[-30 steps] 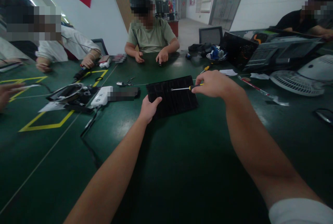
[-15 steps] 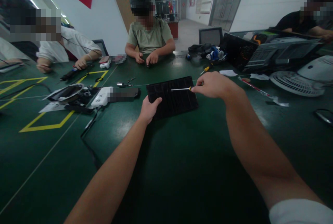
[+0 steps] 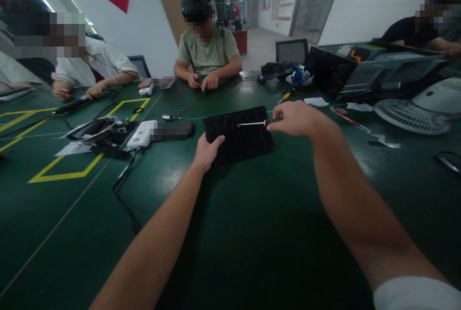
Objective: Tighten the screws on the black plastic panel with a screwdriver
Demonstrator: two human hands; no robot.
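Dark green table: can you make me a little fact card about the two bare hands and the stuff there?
Surface: dark green table
Left hand: grips left edge of black rectangular panel, thumb on top
Right hand: holds yellow-and-black-handled metal screwdriver
Screwdriver tip: over the panel; touching or not, can't tell
Beyond right hand: second, yellow-handled screwdriver
Far right: white plastic housing with round slotted grille

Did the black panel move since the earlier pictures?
No, the panel shows no clear shift any way, judged against the yellow tape.
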